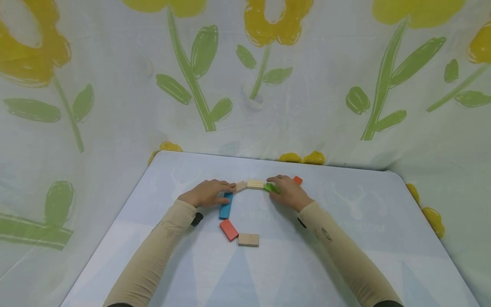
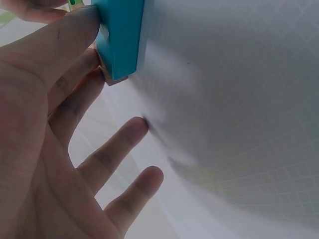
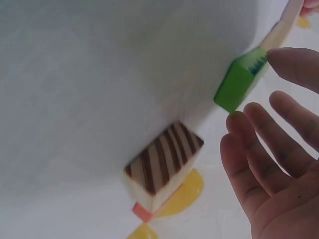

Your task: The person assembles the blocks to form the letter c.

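In the head view, my left hand (image 1: 209, 193) is at the far end of a blue block (image 1: 226, 209). Its thumb rests against that block, while the fingertips touch a wooden block (image 1: 240, 186) beside it. The left wrist view shows the straight thumb against the blue block (image 2: 124, 40) and the other fingers spread. My right hand (image 1: 288, 192) reaches round a green block (image 1: 271, 187), a finger behind it and the thumb in front. In the right wrist view its fingers extend near the green block (image 3: 237, 82). A striped block (image 3: 167, 157) stands close by, hidden in the head view.
More wooden pieces (image 1: 255, 184) sit between the hands, continuing the curved row. Nearer lie a red block (image 1: 229, 230) and a plain wooden block (image 1: 248, 240). An orange block (image 1: 297, 180) shows past the right hand. Flower-printed cloth (image 1: 307, 106) rises behind the white table (image 1: 326, 273).
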`<control>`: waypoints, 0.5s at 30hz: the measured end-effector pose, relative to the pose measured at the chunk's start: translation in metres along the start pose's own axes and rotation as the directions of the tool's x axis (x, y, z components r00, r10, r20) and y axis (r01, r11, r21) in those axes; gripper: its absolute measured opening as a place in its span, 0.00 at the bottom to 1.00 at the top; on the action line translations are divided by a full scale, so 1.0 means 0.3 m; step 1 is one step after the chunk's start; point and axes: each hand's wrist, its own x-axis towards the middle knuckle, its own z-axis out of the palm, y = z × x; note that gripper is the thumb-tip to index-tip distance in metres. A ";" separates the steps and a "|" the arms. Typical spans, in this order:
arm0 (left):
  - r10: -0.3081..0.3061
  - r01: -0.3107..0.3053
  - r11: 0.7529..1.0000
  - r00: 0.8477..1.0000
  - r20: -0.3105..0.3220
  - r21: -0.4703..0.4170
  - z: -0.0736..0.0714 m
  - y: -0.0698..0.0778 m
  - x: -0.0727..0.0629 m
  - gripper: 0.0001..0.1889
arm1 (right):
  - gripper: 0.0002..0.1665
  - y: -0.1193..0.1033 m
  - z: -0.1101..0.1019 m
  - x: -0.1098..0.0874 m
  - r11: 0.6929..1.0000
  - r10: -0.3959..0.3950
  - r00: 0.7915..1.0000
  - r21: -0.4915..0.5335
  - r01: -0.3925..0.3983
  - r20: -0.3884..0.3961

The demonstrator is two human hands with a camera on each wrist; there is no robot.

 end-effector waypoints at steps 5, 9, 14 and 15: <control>0.001 -0.001 1.000 1.000 -0.002 0.002 -0.001 0.000 -0.005 0.29 | 0.26 0.011 -0.030 -0.024 1.000 -0.004 0.999 0.008 0.004 -0.038; 0.007 -0.007 1.000 1.000 -0.006 0.000 -0.001 -0.002 -0.006 0.29 | 0.27 0.030 -0.050 -0.043 1.000 0.023 0.998 0.015 -0.022 -0.051; 0.012 -0.012 1.000 1.000 -0.008 -0.004 0.000 -0.005 -0.007 0.29 | 0.25 0.075 -0.061 -0.066 1.000 0.016 0.998 -0.002 -0.016 -0.053; 0.014 -0.014 1.000 1.000 -0.008 -0.004 0.000 -0.006 -0.007 0.29 | 0.24 0.087 -0.061 -0.072 1.000 0.006 0.999 -0.005 -0.007 -0.053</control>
